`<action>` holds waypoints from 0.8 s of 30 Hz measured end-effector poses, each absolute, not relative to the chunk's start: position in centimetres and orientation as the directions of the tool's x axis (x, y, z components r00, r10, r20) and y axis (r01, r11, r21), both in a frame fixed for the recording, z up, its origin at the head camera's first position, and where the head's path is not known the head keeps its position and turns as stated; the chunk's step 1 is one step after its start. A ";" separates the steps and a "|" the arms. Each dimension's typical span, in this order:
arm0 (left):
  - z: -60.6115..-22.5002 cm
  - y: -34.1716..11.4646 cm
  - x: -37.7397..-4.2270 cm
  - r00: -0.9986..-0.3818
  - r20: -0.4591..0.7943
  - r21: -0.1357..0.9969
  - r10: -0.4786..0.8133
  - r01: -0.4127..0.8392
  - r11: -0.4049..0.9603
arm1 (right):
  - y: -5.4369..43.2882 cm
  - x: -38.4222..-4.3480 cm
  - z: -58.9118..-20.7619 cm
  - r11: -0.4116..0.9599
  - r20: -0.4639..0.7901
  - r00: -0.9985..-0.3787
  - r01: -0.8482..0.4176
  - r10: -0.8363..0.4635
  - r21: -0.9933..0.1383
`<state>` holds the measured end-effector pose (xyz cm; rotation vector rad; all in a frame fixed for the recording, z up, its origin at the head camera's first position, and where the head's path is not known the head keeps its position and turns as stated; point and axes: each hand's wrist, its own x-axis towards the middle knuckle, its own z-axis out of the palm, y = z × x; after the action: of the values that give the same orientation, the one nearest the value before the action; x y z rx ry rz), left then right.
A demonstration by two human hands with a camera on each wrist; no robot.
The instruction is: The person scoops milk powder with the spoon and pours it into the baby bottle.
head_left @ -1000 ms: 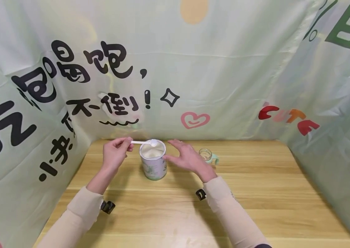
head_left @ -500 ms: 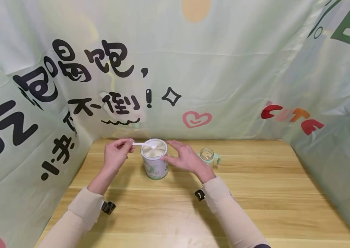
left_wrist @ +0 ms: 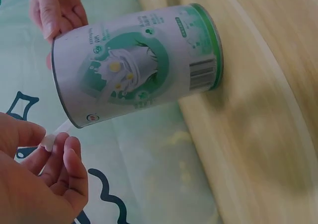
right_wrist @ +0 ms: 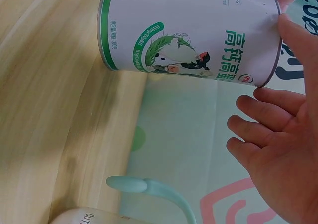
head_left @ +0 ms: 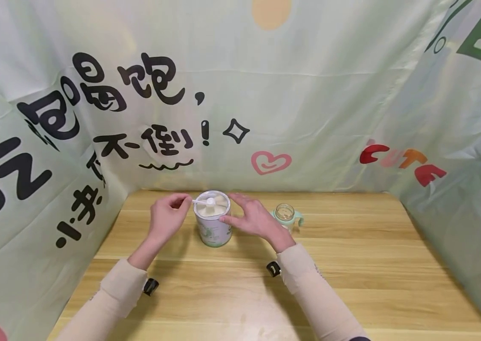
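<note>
A milk powder can (head_left: pixel 214 232), lidless and filled with pale powder, stands upright near the back of the table. My left hand (head_left: pixel 168 215) pinches the handle of a white scoop (head_left: pixel 209 201) between thumb and fingertips. The scoop's bowl lies within the can's mouth, over the powder; in the left wrist view the can's wall hides it. My right hand (head_left: pixel 257 218) is spread at the can's right side, thumb near the front of the rim and fingers toward the back. Its fingers look mostly straight in the right wrist view, with the thumb (right_wrist: pixel 298 33) at the rim.
A small clear bottle (head_left: pixel 285 213) with pale green handles and an uncapped mouth stands just right of my right hand. Printed cloth (head_left: pixel 325 118) walls in the wooden table (head_left: pixel 351 265) at the back and both sides.
My left hand has moved slightly right and turned, knuckles higher. The scoop handle is tilted, with its bowl a little lower in the can's mouth. My right hand has stayed at the can.
</note>
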<state>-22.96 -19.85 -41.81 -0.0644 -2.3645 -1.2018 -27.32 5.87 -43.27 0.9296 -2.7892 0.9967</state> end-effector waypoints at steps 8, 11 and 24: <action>-42.3 -19.5 -23.2 -0.762 0.645 0.501 0.054 0.475 0.724 | 5.9 -27.3 -43.3 0.601 0.256 -0.806 -0.574 -0.534 -0.556; -42.5 -19.4 -23.3 -0.708 0.688 0.371 0.158 0.530 0.762 | 5.9 -27.3 -43.3 0.596 0.264 -0.801 -0.582 -0.537 -0.554; -43.1 -19.6 -23.7 -0.571 0.703 0.040 0.424 0.627 0.778 | 6.0 -27.2 -43.2 0.606 0.241 -0.808 -0.569 -0.538 -0.555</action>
<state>-23.69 -19.58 -43.08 -0.7773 -2.2625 -0.3718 -27.22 6.00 -43.21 0.9557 -2.7713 0.9849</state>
